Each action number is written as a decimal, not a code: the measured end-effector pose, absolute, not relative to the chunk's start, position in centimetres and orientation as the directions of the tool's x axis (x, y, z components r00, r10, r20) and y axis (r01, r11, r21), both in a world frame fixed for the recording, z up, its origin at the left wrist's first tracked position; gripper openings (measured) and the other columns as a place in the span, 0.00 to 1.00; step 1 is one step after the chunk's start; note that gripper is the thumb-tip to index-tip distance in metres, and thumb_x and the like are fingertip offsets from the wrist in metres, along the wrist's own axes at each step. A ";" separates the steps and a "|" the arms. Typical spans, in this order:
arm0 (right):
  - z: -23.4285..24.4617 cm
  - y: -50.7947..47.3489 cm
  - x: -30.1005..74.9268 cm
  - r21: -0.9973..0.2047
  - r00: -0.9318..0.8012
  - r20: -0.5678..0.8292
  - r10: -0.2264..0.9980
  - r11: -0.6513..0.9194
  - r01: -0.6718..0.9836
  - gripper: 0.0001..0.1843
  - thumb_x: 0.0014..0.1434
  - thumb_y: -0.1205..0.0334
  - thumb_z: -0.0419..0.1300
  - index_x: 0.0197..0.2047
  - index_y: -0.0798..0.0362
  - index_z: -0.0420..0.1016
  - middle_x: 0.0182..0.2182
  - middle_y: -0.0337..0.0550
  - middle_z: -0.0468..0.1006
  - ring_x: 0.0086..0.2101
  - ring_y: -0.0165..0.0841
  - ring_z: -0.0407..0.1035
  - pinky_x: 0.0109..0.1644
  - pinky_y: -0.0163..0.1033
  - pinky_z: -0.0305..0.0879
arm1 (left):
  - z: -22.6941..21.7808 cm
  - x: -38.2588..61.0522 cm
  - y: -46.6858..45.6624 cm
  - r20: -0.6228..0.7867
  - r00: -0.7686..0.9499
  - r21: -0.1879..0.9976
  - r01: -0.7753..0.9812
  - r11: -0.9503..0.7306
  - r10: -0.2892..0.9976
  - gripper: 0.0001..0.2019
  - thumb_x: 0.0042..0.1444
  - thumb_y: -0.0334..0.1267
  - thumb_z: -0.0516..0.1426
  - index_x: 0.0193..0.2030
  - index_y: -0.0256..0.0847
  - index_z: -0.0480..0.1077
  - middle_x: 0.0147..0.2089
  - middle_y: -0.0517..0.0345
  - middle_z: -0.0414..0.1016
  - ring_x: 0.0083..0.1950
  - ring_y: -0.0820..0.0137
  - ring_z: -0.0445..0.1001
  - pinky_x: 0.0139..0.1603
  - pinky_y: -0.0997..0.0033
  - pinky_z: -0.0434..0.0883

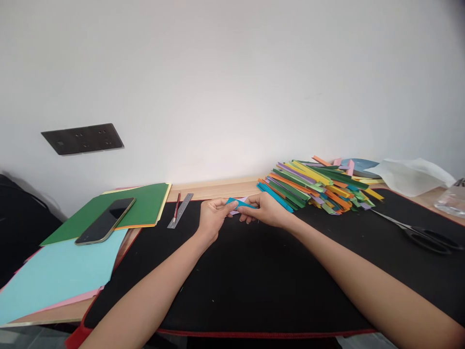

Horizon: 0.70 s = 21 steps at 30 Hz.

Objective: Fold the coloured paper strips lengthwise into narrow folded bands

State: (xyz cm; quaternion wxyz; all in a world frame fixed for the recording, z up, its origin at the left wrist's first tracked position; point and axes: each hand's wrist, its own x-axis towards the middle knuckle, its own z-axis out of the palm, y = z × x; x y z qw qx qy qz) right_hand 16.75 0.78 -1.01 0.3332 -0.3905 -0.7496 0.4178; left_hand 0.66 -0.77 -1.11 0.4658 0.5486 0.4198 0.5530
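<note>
Blue paper strip (pixel 240 203), lilac paper (pixel 243 198) behind, pinched by left hand (pixel 213 215) and right hand (pixel 268 209); coloured-strip heap (pixel 319 186) at three o'clock, metal ruler (pixel 182 208) at nine.

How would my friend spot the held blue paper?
Find the black mat. Toward its far edge, the left hand and right hand pinch the blue paper; unlike the blue strips in the pile nearby, it is held.

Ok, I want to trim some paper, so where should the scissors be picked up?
Take the scissors by the black handle loops, probably best from the right or near side: they lie on the black mat with the loops to the right, while the blades point left toward the pile of paper strips.
</note>
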 end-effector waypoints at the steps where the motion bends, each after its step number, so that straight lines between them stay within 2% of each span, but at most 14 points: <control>1: -1.0 0.7 16.7 -0.888 -0.466 0.168 0.868 0.339 0.311 0.18 0.50 0.48 0.57 0.27 0.58 0.72 0.24 0.46 0.78 0.22 0.29 0.71 0.25 0.32 0.66 | -1.2 0.7 -0.8 0.222 0.041 0.974 -0.054 -0.219 0.974 0.11 0.39 0.42 0.63 0.22 0.34 0.73 0.21 0.57 0.72 0.23 0.75 0.65 0.27 0.74 0.63; 6: -0.7 0.4 16.5 -0.887 -0.467 0.169 0.868 0.340 0.313 0.15 0.51 0.52 0.57 0.27 0.57 0.72 0.24 0.45 0.78 0.23 0.30 0.71 0.28 0.33 0.67 | -1.3 0.8 -1.0 0.231 0.041 0.971 -0.070 -0.228 0.972 0.11 0.40 0.42 0.62 0.23 0.35 0.74 0.22 0.57 0.73 0.25 0.75 0.67 0.31 0.73 0.65; 10: -0.4 0.5 16.8 -0.885 -0.528 0.178 0.830 0.369 0.282 0.13 0.52 0.55 0.57 0.29 0.58 0.72 0.29 0.46 0.79 0.25 0.30 0.72 0.30 0.34 0.67 | -1.1 0.7 -1.0 0.231 0.017 0.970 -0.088 -0.229 0.973 0.11 0.39 0.42 0.63 0.22 0.34 0.73 0.22 0.56 0.74 0.25 0.74 0.68 0.32 0.72 0.66; 13: -0.3 0.8 17.1 -0.879 -0.565 0.194 0.802 0.397 0.262 0.14 0.52 0.54 0.57 0.32 0.58 0.73 0.31 0.47 0.79 0.27 0.30 0.72 0.31 0.33 0.67 | -1.1 0.6 -0.8 0.244 -0.005 0.967 -0.081 -0.243 0.970 0.11 0.39 0.42 0.63 0.22 0.34 0.73 0.23 0.56 0.74 0.24 0.75 0.68 0.31 0.72 0.67; 16: -0.4 0.8 17.2 -0.885 -0.565 0.194 0.802 0.392 0.252 0.16 0.51 0.52 0.57 0.31 0.58 0.73 0.30 0.47 0.79 0.26 0.30 0.72 0.30 0.33 0.67 | -1.1 0.4 -0.5 0.250 0.019 0.967 -0.064 -0.248 0.968 0.12 0.39 0.43 0.63 0.23 0.34 0.73 0.23 0.56 0.74 0.24 0.75 0.68 0.30 0.73 0.67; 21: -0.2 0.8 17.5 -0.897 -0.590 0.143 0.795 0.356 0.261 0.18 0.50 0.49 0.58 0.29 0.59 0.72 0.27 0.47 0.79 0.25 0.29 0.71 0.29 0.33 0.67 | -0.9 -0.1 -0.3 0.165 0.139 0.986 -0.020 -0.164 0.976 0.11 0.35 0.39 0.64 0.26 0.33 0.74 0.26 0.53 0.76 0.24 0.73 0.70 0.26 0.73 0.68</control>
